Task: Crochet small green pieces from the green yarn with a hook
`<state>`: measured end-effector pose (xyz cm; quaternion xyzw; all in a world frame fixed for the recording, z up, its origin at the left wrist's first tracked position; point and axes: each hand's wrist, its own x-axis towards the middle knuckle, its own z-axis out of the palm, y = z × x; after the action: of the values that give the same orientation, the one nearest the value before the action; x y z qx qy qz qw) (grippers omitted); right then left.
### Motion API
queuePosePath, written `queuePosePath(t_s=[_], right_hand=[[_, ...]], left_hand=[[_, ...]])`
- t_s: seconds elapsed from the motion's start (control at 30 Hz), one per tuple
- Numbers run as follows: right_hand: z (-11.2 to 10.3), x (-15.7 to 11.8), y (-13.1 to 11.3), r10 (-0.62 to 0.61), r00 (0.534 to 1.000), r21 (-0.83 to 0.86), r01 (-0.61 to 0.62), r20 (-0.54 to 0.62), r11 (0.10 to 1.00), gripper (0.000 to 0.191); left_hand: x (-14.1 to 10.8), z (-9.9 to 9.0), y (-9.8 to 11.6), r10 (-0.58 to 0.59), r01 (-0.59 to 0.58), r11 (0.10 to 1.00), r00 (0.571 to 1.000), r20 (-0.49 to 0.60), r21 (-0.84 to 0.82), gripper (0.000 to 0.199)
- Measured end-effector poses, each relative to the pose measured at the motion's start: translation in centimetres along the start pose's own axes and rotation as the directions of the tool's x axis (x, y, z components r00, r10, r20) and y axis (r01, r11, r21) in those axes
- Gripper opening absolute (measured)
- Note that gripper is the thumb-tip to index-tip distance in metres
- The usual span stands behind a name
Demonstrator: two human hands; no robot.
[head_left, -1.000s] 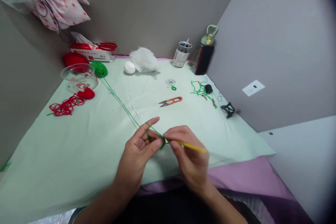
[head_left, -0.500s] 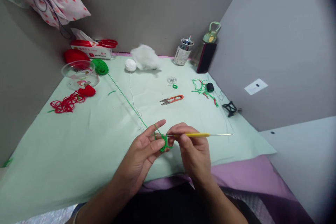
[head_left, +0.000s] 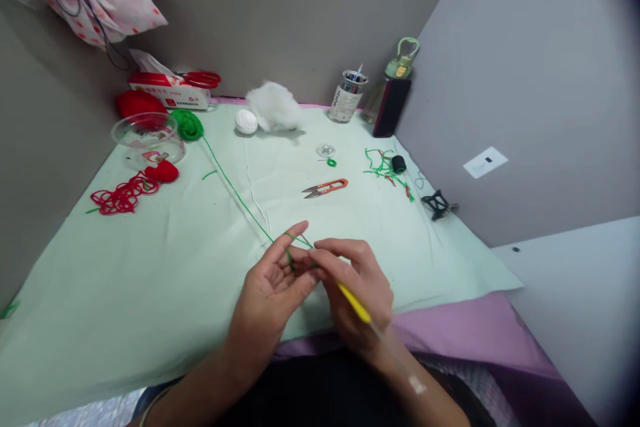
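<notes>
My right hand is closed around the yellow handle of a crochet hook, whose shaft tilts up and left past the fingertips. My left hand pinches a small green crochet piece between thumb and fingers, almost wholly hidden by both hands. Its index finger is raised, with green yarn looped over it. That strand runs back across the cloth to a green yarn ball at the far left. The fingertips of both hands meet near the hook's front end.
Orange-handled thread snips lie beyond my hands. Green and red yarn scraps and a black spool are to the right. Red yarn and a clear plastic tub sit left. White stuffing, a pen jar and a phone stand behind.
The crochet hook has swung from level to steeply slanted, its back end now toward my right forearm. My right hand has turned over the green piece, covering it.
</notes>
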<state>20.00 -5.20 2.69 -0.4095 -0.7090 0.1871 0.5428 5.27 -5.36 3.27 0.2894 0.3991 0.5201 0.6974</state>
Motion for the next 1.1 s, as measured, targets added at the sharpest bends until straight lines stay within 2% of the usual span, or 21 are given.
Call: queuePosePath(t_s=[0.07,0.17,0.23,0.33,0.43,0.57,0.7,0.9,1.0,1.1], right_hand=[[0.3,-0.3,0.0,-0.049,0.998,-0.025,0.048,-0.043,0.999,0.042],[0.3,0.0,0.2,0.126,0.99,0.217,-0.11,-0.061,0.97,0.033],[0.2,0.5,0.4,0.279,0.96,0.412,-0.251,-0.009,0.876,0.021],[0.0,1.1,0.7,0.439,0.895,0.626,-0.39,0.083,0.676,0.011],[0.0,1.4,0.7,0.512,0.848,0.708,-0.443,0.133,0.55,0.011],[0.1,1.7,0.6,0.545,0.819,0.745,-0.473,0.176,0.47,0.013],[0.0,1.9,0.7,0.555,0.81,0.748,-0.486,0.191,0.452,0.015],[-0.4,2.0,0.9,0.547,0.816,0.722,-0.49,0.184,0.489,0.021],[-0.5,2.0,1.0,0.509,0.839,0.726,-0.471,0.192,0.502,0.02],[-0.6,1.9,0.9,0.468,0.867,0.695,-0.443,0.171,0.567,0.02]], left_hand=[[0.1,0.0,0.0,-0.038,0.039,0.999,0.999,0.038,-0.036,0.066],[0.2,-0.1,0.3,-0.056,0.06,0.997,0.996,0.068,-0.056,0.061],[0.2,-0.2,0.5,-0.069,0.073,0.996,0.995,0.068,-0.057,0.053],[0.2,-0.3,0.7,-0.091,0.095,0.994,0.993,0.074,-0.057,0.046],[0.2,-0.5,0.8,-0.099,0.103,0.994,0.991,0.086,-0.042,0.045],[0.1,-0.6,1.0,-0.093,0.093,0.996,0.993,0.076,-0.002,0.043],[0.1,-0.5,1.3,-0.088,0.089,0.996,0.994,0.062,0.0,0.044],[0.0,-0.3,1.8,-0.043,0.041,0.998,0.998,0.038,0.054,0.04],[0.0,-0.3,2.0,-0.046,0.043,0.997,0.998,0.046,0.063,0.038],[0.1,-0.4,1.9,-0.042,0.039,0.997,0.998,0.048,0.066,0.038]])
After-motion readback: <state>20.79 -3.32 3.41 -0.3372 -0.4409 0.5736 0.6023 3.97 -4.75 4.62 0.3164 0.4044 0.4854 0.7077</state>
